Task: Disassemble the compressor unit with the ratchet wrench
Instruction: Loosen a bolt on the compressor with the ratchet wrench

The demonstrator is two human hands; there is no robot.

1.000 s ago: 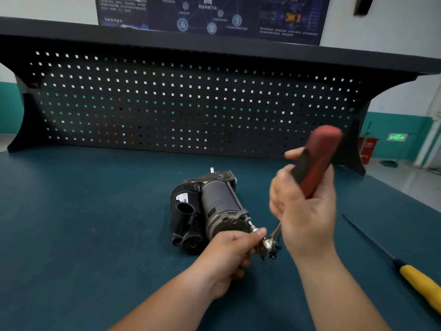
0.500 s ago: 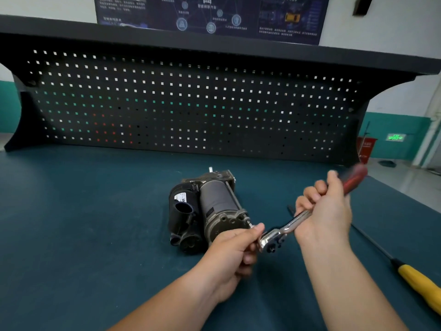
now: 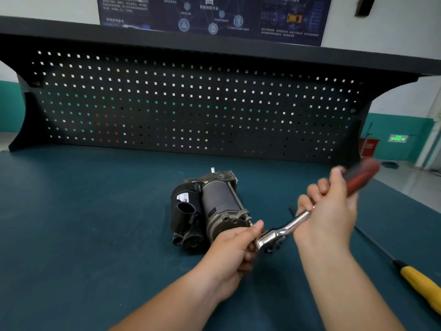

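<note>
One compressor unit (image 3: 216, 206) lies on its side near the middle of the teal table (image 3: 83, 223), its long axis running from near to far. It shows two main bodies side by side: a black plastic housing with a round opening on the left and a grey metal cylinder on the right. A small bolt end sticks out at the cylinder's near right corner.

One ratchet wrench (image 3: 287, 227) is in view, held by both hands just to the right of the compressor unit's near end. Its chrome head sits low beside the bolt, and its shaft slants up and to the far right into a red handle, which is blurred.

The left hand (image 3: 232, 253) has its fingers curled in under the chrome head and its thumb stretched forward along the top towards the bolt. What lies inside the curl besides the head is hidden. The right hand (image 3: 328, 211) wraps all its fingers round the shaft and the lower part of the red handle in a closed fist.

One screwdriver (image 3: 420, 281) with a yellow handle and a long dark shank lies on the table at the right, apart from both hands. One thin dark rod (image 3: 292, 210) shows beyond the wrench shaft, mostly hidden. A black pegboard (image 3: 191, 111) stands along the far edge, with one dark poster (image 3: 214, 15) on the wall above.
</note>
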